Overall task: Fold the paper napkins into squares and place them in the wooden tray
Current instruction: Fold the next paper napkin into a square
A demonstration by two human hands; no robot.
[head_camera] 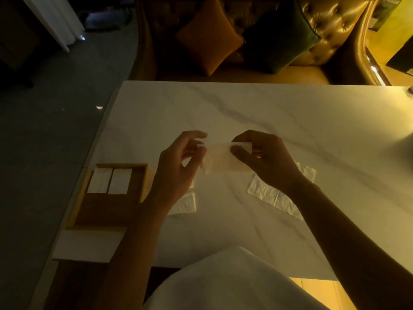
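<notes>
A thin white paper napkin [220,157] hangs above the marble table [268,113], stretched between my two hands. My left hand [176,168] pinches its left edge and my right hand [266,157] pinches its right edge. The wooden tray [105,211] lies at the table's left edge, with two folded white napkins [109,181] side by side at its far end. An unfolded napkin [274,195] lies flat under my right wrist. Another small napkin [185,203] lies beside my left forearm, partly hidden by it.
A white block [87,245] sits against the tray's near end. Beyond the table's far edge stands a gold tufted sofa [335,25] with an orange cushion [210,36] and a dark green one [281,34]. The dark floor [55,108] lies to the left.
</notes>
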